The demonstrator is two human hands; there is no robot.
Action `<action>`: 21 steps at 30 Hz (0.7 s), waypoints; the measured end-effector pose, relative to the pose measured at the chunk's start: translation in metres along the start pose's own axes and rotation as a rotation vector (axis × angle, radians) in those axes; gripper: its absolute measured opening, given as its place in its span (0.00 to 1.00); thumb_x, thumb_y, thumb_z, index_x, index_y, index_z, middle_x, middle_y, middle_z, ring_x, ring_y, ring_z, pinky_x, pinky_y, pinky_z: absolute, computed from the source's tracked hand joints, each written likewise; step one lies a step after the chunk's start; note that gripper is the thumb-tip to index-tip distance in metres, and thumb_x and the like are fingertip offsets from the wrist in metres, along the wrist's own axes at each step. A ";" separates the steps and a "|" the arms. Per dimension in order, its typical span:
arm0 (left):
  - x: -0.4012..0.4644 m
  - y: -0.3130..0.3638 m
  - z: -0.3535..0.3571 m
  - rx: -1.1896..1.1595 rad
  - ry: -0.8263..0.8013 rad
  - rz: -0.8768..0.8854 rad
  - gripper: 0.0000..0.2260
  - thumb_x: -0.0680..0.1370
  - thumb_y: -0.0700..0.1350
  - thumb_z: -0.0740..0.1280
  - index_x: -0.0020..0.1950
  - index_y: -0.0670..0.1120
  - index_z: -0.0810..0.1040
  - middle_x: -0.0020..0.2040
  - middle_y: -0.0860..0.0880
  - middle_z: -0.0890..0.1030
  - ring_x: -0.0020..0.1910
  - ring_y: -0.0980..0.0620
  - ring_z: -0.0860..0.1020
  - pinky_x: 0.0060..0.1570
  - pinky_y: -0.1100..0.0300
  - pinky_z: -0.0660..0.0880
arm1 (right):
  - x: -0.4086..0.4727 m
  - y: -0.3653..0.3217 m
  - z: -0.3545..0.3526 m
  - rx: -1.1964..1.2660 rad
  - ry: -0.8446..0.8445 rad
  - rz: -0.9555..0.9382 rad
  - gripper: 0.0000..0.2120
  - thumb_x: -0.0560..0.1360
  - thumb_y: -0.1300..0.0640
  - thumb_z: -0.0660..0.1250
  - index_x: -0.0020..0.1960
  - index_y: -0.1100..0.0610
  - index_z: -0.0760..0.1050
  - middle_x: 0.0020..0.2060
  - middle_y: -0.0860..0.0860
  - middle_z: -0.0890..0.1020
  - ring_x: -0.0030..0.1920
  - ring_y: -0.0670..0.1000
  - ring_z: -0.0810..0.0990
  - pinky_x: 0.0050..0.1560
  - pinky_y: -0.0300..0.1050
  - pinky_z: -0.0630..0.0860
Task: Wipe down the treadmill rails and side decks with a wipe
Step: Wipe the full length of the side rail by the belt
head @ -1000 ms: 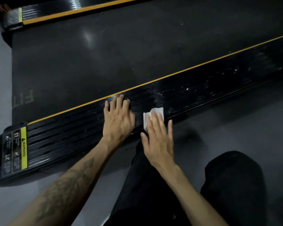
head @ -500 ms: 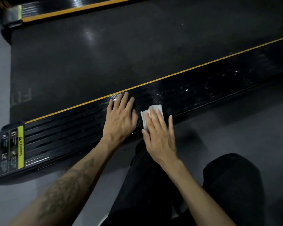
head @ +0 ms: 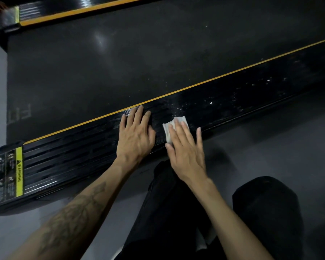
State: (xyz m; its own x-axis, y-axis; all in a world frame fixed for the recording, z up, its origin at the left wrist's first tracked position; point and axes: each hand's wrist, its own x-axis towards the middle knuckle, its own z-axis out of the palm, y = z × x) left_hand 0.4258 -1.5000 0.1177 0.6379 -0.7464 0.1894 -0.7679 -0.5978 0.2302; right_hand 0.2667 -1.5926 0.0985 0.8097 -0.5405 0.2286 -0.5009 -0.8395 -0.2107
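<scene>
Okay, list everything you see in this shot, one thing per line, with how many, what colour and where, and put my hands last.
near side deck: one, glossy black and ribbed, running from lower left to upper right, white specks on its right part
far side deck: one, black, top left edge
treadmill belt: one, dark grey, between the two decks
trim stripes: two, orange-yellow, one along each deck's belt edge
warning label: one, yellow and black, left end of the near deck
wipe: one, white, on the near deck under the right fingers
floor: grey, below the near deck
trouser legs: two, black, bottom centre and right
left hand: flat on the near deck, beside the wipe
right hand: fingers straight, pressing the wipe
</scene>
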 end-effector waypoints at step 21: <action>0.002 0.003 0.003 0.000 0.006 -0.020 0.27 0.82 0.53 0.52 0.78 0.45 0.70 0.81 0.43 0.65 0.81 0.44 0.59 0.80 0.40 0.55 | 0.001 -0.018 0.003 0.048 0.009 -0.003 0.30 0.84 0.43 0.52 0.83 0.55 0.59 0.82 0.53 0.58 0.83 0.53 0.54 0.81 0.64 0.49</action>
State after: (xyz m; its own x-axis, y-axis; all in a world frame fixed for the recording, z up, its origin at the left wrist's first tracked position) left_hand 0.4244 -1.5043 0.1163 0.6537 -0.7324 0.1904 -0.7547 -0.6128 0.2341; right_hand 0.2777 -1.5775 0.0998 0.8086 -0.5383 0.2374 -0.4829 -0.8377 -0.2550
